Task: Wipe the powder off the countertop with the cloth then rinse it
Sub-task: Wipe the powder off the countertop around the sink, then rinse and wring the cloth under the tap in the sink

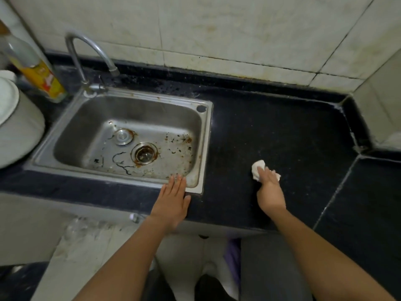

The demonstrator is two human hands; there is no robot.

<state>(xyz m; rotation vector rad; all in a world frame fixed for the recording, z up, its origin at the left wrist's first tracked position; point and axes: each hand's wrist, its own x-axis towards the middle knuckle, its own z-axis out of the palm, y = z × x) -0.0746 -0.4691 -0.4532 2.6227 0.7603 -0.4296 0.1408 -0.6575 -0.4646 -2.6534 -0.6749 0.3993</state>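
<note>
- Left hand (173,198): at the front right corner of the sink (208,137), palm down, fingers straight and close together, tips on the rim.
- Right hand (270,190): right of the sink, fingers curled over the cloth (258,166), holding it against the countertop (282,131).
- Cloth: white, bunched, apart from the sink's right rim.
- Tap (86,46): at the sink's back left corner, spout arching over the stained basin.
- Bottle (36,70): yellow-labelled, just left of the sink's back left corner.
</note>
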